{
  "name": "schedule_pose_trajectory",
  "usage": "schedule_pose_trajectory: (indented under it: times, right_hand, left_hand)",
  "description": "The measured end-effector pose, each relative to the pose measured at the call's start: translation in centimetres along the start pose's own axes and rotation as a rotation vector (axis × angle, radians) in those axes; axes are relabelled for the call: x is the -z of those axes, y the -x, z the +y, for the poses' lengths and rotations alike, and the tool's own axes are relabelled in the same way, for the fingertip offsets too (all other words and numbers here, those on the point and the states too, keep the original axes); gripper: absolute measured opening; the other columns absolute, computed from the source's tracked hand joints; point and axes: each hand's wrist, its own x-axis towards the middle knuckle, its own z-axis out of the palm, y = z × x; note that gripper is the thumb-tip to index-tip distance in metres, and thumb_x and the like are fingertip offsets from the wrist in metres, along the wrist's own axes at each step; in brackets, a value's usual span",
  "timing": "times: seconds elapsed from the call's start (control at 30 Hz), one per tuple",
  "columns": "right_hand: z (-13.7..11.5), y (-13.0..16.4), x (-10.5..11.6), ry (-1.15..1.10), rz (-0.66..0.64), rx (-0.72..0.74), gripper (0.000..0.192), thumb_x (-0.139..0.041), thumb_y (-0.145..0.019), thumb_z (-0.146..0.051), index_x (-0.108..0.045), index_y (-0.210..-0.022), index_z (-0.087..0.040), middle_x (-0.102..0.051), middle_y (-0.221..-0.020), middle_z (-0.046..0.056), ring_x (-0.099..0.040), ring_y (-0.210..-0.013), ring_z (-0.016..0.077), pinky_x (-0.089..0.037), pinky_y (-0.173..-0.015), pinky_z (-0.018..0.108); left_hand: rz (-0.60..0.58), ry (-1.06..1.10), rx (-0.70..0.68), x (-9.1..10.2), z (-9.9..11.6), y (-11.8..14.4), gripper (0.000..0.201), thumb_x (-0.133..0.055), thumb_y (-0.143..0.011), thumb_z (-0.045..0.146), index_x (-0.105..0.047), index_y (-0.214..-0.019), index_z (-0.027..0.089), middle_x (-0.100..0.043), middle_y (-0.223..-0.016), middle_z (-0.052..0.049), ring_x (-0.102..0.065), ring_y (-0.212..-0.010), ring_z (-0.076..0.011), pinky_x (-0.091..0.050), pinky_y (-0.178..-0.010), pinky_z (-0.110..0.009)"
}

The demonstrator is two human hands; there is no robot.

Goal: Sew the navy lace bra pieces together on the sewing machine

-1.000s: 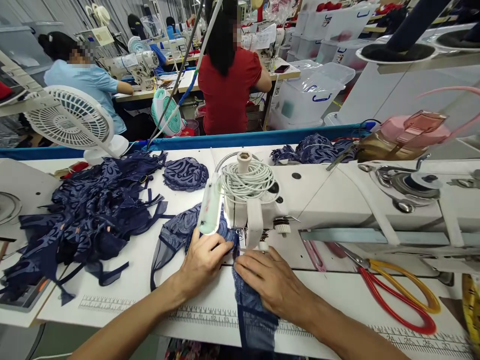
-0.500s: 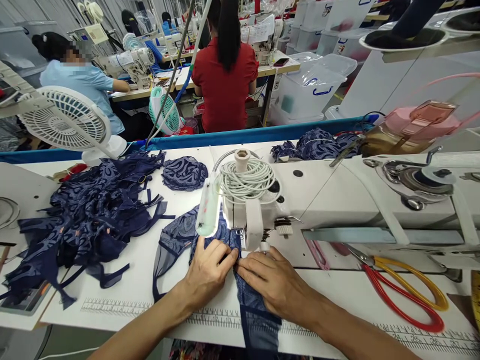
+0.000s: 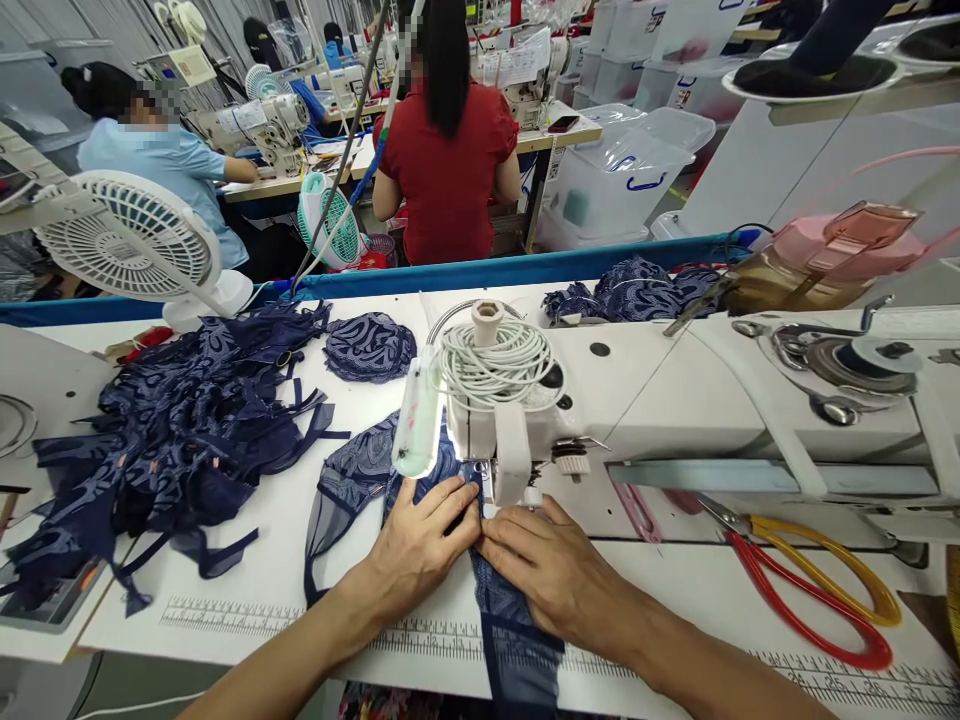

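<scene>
Under the head of a white sewing machine (image 3: pixel 652 370) lies a navy lace bra piece (image 3: pixel 352 475), with sheer mesh parts. My left hand (image 3: pixel 427 535) is closed on the lace just left of the presser foot, fingers bent and fingertips pressing it down. Close beside it, my right hand (image 3: pixel 551 565) is closed on the same piece, right of the seam line. A sheer end (image 3: pixel 521 655) of the piece hangs over the table's front edge below my right hand. The needle point and the fabric beneath my fingers are hidden.
A heap of navy lace pieces (image 3: pixel 180 420) covers the left side, with a lace cup (image 3: pixel 370 347) beside it. Scissors (image 3: pixel 817 590) with red and yellow handles lie at right. A white fan (image 3: pixel 135 235) stands back left. Two co-workers sit beyond the blue-edged table.
My hands stay at the presser foot, with only a slight shift of the fingers. The co-worker in red has moved a little, elbows further out.
</scene>
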Motion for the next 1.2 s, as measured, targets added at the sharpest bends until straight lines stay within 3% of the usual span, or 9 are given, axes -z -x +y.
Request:
schedule_pose_trajectory:
  times: [0.3, 0.6, 0.8, 0.93, 1.07, 1.2]
  right_hand:
    - [-0.2, 0.0, 0.1, -0.005, 0.001, -0.034, 0.043, -0.042, -0.072, 0.006, -0.061, -0.103, -0.016, -0.066, -0.090, 0.005, -0.058, -0.087, 0.0164, -0.035, -0.088, 0.034]
    - [0.2, 0.3, -0.1, 0.028, -0.034, -0.051, 0.051, -0.046, -0.072, 0.005, -0.061, -0.115, -0.017, -0.070, -0.102, 0.007, -0.060, -0.082, 0.0164, -0.036, -0.093, 0.036]
    - [0.9, 0.3, -0.3, 0.061, -0.046, -0.037, 0.059, -0.051, -0.067, 0.003, -0.059, -0.123, -0.013, -0.069, -0.113, 0.010, -0.058, -0.089, 0.0216, -0.034, -0.096, 0.043]
    - [0.9, 0.3, -0.2, 0.084, -0.055, -0.031, 0.058, -0.051, -0.069, 0.002, -0.059, -0.125, -0.012, -0.067, -0.121, 0.009, -0.056, -0.091, 0.0219, -0.033, -0.097, 0.043]
    - [0.9, 0.5, -0.2, 0.083, -0.085, -0.025, 0.061, -0.056, -0.070, -0.002, -0.056, -0.130, -0.014, -0.065, -0.125, 0.009, -0.056, -0.093, 0.0229, -0.034, -0.095, 0.044]
    - [0.7, 0.4, -0.1, 0.077, -0.082, -0.030, 0.052, -0.056, -0.072, -0.002, -0.061, -0.122, -0.016, -0.067, -0.119, 0.008, -0.057, -0.086, 0.0198, -0.034, -0.095, 0.042]
  left_hand:
    - [-0.075, -0.060, 0.008, -0.4, 0.1, 0.4, 0.027, -0.044, -0.094, 0.008, -0.062, -0.111, 0.017, -0.065, -0.126, -0.010, -0.056, -0.115, -0.0241, -0.039, -0.096, -0.051]
    - [-0.147, -0.016, 0.023, -0.9, -0.7, 0.2, 0.028, -0.045, -0.092, 0.006, -0.060, -0.113, 0.017, -0.063, -0.126, -0.012, -0.056, -0.116, -0.0257, -0.047, -0.090, -0.046]
    - [-0.081, -0.019, 0.022, -0.9, -1.3, -0.9, 0.027, -0.042, -0.092, 0.004, -0.058, -0.112, 0.014, -0.066, -0.108, -0.014, -0.059, -0.107, -0.0266, -0.047, -0.075, -0.037]
    - [-0.085, 0.040, 0.122, -0.5, -0.7, -0.3, 0.034, -0.041, -0.090, 0.001, -0.057, -0.117, 0.013, -0.065, -0.098, -0.011, -0.060, -0.094, -0.0225, -0.045, -0.075, -0.035]
    - [0.025, 0.162, 0.220, -0.2, -0.4, 0.4, 0.036, -0.042, -0.087, -0.001, -0.059, -0.114, 0.015, -0.065, -0.090, -0.007, -0.059, -0.082, -0.0182, -0.042, -0.078, -0.034]
    - [-0.002, 0.130, 0.206, -0.5, -0.5, 0.4, 0.034, -0.043, -0.089, 0.001, -0.060, -0.114, 0.016, -0.062, -0.084, -0.005, -0.057, -0.076, -0.0167, -0.039, -0.074, -0.032]
